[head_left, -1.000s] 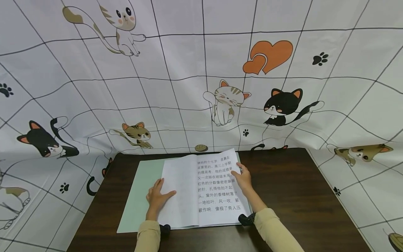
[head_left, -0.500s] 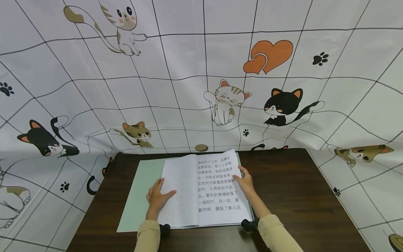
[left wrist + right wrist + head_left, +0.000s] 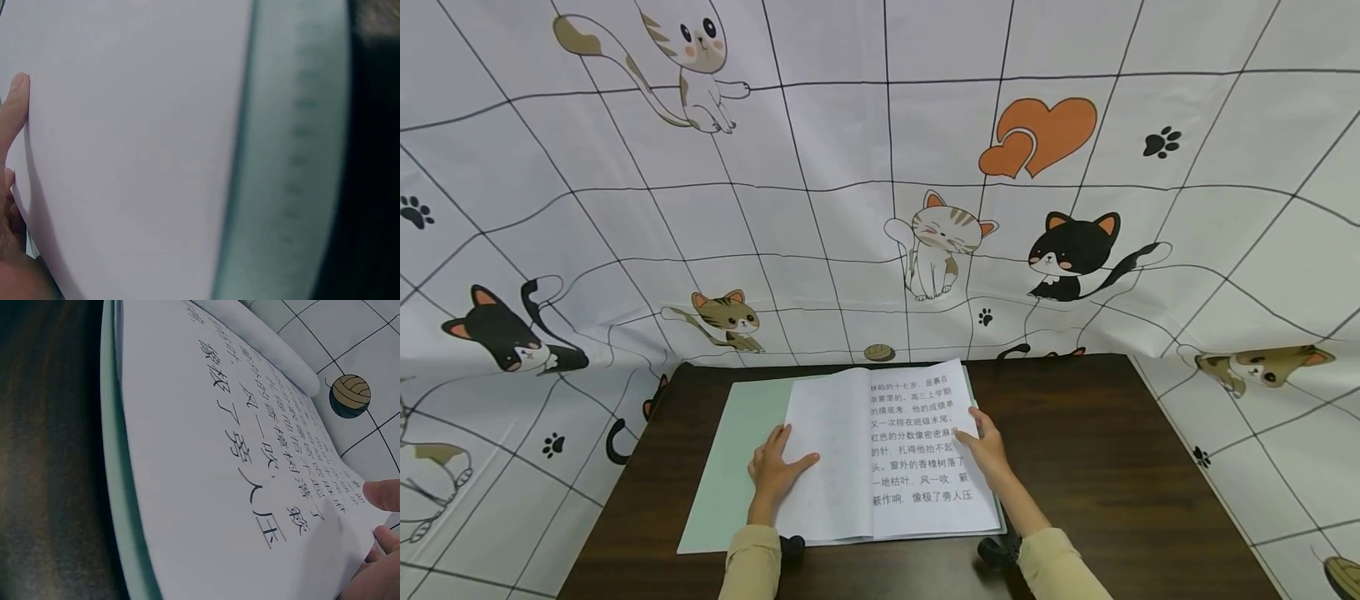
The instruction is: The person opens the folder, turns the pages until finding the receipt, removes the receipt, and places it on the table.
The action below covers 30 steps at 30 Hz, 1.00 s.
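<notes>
A book with a pale green cover (image 3: 715, 492) lies open on the dark table. Its left page (image 3: 831, 475) is blank, and its right page (image 3: 910, 517) carries lines of printed Chinese characters. My left hand (image 3: 771, 475) rests at the left page's outer edge, thumb spread over the paper. In the left wrist view that thumb (image 3: 17, 100) shows at the far left. At the outer edge of the right page, my right hand (image 3: 988, 450) pinches the paper, thumb in front and other fingers partly hidden behind. The right wrist view has this thumb (image 3: 382, 495) above the sheet's edge.
Dark brown wooden table (image 3: 1112, 467) surrounds the book. Behind and at both sides hangs a white cloth (image 3: 820, 150) with a black grid and cartoon cats. A black wrist device (image 3: 996, 552) sits below the right hand.
My right hand has slid down along the right page's outer edge, toward me. The page's upper right corner sits slightly lower. My left hand has stayed in place.
</notes>
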Motion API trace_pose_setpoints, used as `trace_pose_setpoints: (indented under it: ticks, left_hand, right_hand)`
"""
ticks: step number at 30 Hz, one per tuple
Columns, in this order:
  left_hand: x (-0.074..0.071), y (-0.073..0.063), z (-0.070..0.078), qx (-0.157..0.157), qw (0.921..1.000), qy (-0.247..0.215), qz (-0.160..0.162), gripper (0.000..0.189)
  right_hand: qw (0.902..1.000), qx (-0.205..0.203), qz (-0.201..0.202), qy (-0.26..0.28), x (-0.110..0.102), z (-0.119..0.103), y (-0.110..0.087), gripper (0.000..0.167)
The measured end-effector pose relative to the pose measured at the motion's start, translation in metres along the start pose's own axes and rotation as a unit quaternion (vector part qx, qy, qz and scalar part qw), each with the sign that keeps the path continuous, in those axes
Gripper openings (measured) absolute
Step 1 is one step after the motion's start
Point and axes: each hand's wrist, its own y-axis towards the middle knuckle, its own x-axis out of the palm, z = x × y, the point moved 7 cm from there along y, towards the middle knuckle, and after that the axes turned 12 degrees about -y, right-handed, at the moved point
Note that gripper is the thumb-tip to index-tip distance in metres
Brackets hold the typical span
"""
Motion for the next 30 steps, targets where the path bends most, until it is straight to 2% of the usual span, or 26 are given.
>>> trace_pose_setpoints:
  ticks: [12,23,30]
  left_hand:
    - [-0.002,0.000,0.003,0.020,0.9997,-0.001,0.012,0.087]
    - [0.001,0.002,-0.008,0.007,1.0000,-0.003,0.001,0.088]
    - [0.003,0.003,-0.007,0.011,0.9999,-0.008,0.002,0.088]
  right_hand:
    - [0.9997,-0.014,0.018,0.004,-0.001,0.006,-0.003,0.063]
    - [0.9998,-0.010,0.018,0.006,0.003,0.009,-0.010,0.062]
    - [0.9997,-0.019,0.016,0.005,0.003,0.013,-0.015,0.063]
